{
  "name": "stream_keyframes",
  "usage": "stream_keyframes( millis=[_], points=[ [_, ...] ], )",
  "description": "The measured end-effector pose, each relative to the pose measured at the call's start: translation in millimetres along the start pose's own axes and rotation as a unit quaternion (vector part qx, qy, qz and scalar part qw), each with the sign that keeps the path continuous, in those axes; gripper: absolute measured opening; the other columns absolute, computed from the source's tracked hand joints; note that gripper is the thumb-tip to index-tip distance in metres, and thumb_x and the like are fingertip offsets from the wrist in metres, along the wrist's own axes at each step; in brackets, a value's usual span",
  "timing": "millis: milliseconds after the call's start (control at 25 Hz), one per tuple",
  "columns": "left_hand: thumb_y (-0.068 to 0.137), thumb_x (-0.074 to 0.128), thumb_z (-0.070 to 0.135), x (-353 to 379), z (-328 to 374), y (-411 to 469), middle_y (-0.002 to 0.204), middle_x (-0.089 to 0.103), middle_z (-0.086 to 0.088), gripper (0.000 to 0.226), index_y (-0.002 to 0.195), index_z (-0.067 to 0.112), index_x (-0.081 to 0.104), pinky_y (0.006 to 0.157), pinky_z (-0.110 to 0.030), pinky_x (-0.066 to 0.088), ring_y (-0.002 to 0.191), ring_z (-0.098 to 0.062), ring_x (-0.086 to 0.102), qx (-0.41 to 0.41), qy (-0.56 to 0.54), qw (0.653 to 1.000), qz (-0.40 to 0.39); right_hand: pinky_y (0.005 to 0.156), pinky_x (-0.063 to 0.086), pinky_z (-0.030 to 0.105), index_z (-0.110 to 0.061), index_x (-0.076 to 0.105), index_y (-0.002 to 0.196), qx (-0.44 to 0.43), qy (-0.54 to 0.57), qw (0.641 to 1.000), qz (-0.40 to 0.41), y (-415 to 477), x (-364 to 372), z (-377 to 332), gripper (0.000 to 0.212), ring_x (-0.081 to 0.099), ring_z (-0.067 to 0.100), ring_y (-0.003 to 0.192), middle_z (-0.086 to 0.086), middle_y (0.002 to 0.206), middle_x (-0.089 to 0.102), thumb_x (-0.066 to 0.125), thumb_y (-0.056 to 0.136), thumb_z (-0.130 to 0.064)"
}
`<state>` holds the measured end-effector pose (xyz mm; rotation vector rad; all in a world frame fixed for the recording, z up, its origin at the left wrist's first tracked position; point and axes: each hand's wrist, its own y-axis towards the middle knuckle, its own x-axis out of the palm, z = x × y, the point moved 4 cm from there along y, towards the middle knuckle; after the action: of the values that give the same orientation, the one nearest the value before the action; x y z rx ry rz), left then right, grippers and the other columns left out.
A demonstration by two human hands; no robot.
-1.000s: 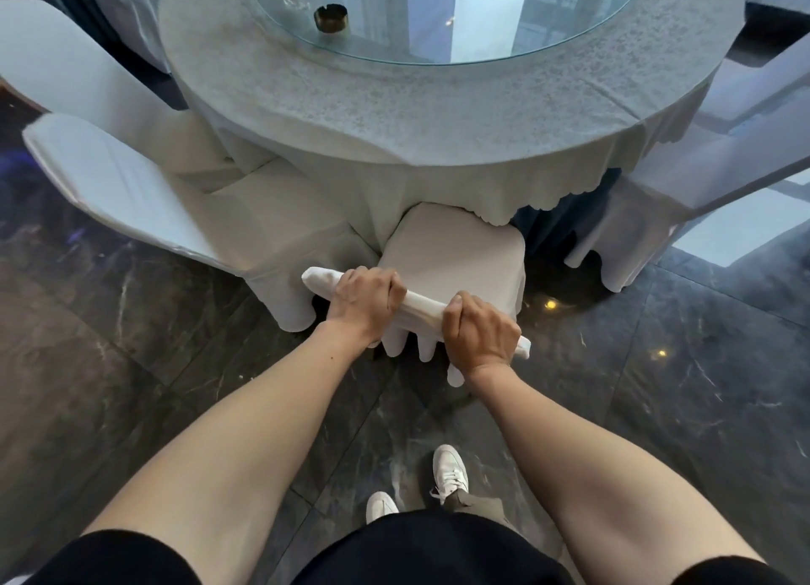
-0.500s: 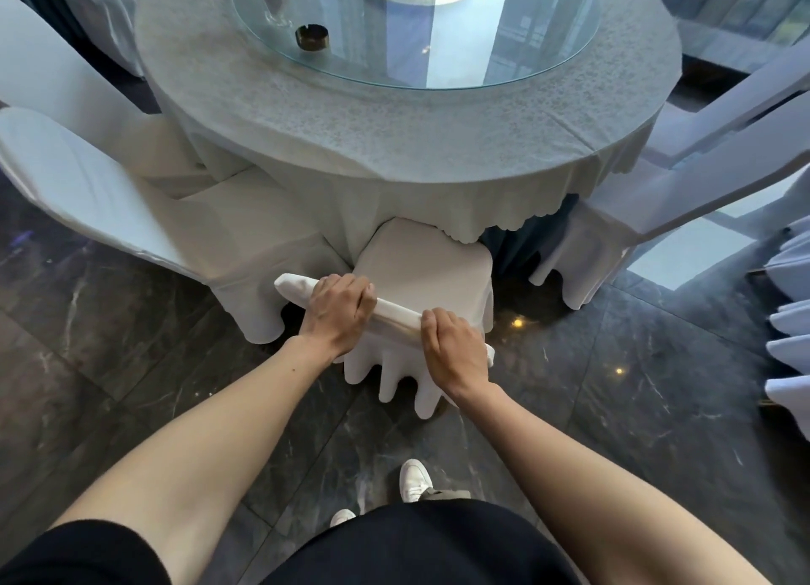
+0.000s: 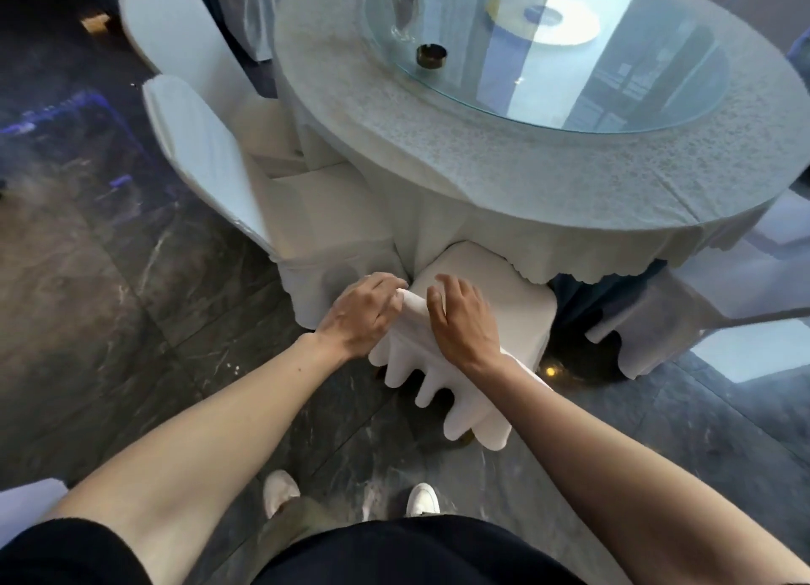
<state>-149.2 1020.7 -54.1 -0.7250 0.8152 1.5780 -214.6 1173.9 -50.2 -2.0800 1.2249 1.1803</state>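
Note:
A chair in a white cover stands in front of me, its seat (image 3: 495,290) tucked partly under the round table (image 3: 504,159). The top of the chair back (image 3: 414,310) runs between my hands, and the cover's scalloped hem (image 3: 442,387) hangs below it. My left hand (image 3: 359,317) holds the left end of the chair back with its fingers curled over the top. On the right part, my right hand (image 3: 464,321) rests by the palm, and its fingers are lifted and spread.
The table carries a pale cloth and a glass turntable (image 3: 548,54) with a small dark ashtray (image 3: 431,55). Two more covered chairs (image 3: 206,154) stand on the left and another (image 3: 723,295) on the right. The floor is dark marble; my white shoes (image 3: 280,492) are below.
My view has swung so the table sits further right. My hands have come closer together on the chair back, and the right hand's fingers have opened from their grip.

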Motion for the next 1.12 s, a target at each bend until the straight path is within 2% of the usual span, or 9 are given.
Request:
stream_keyframes(
  millis=[160,360,600,880,1120],
  points=[
    [0.096,0.026,0.043,-56,-67,-10,0.128,0.057,-0.002,0.048,0.125,0.016,0.055,0.095,-0.044,0.046,0.116,-0.020,0.053,-0.039,0.001,0.999,0.034,0.100,0.037,0.040,-0.014,0.046,0.135,-0.034,-0.005,0.999,0.010,42,34,-69,0.043,0.048,0.028,0.122,0.011,0.134,0.052,0.036,0.101,-0.040],
    [0.096,0.029,0.039,-150,-159,-46,0.123,0.061,-0.005,0.047,0.123,0.014,0.057,0.097,-0.039,0.043,0.115,-0.022,0.053,-0.036,0.033,0.995,0.083,0.100,0.038,0.043,-0.013,0.046,0.135,-0.070,-0.020,0.997,0.004,71,113,-189,0.043,0.049,0.032,0.119,0.012,0.132,0.053,0.042,0.100,-0.037],
    [0.097,0.029,0.037,-242,-272,-84,0.126,0.059,-0.004,0.045,0.124,0.013,0.056,0.099,-0.043,0.043,0.119,-0.021,0.051,-0.055,0.045,0.992,0.105,0.097,0.040,0.043,-0.014,0.047,0.132,-0.086,-0.012,0.996,0.000,98,189,-314,0.041,0.051,0.033,0.115,0.013,0.128,0.055,0.040,0.100,-0.038],
    [0.097,0.027,0.039,-284,-367,-60,0.129,0.057,-0.004,0.048,0.126,0.013,0.055,0.101,-0.045,0.041,0.123,-0.020,0.049,-0.040,0.046,0.994,0.093,0.094,0.041,0.043,-0.012,0.046,0.131,-0.070,-0.009,0.997,0.013,164,237,-380,0.040,0.051,0.031,0.112,0.013,0.127,0.054,0.040,0.101,-0.037],
    [0.097,0.027,0.038,-330,-452,12,0.133,0.053,-0.006,0.050,0.130,0.012,0.053,0.104,-0.039,0.037,0.125,-0.021,0.047,-0.014,0.068,0.995,0.069,0.094,0.043,0.044,-0.009,0.044,0.134,-0.033,0.025,0.999,0.032,278,286,-428,0.043,0.052,0.032,0.111,0.015,0.128,0.053,0.037,0.102,-0.037]
  ],
)
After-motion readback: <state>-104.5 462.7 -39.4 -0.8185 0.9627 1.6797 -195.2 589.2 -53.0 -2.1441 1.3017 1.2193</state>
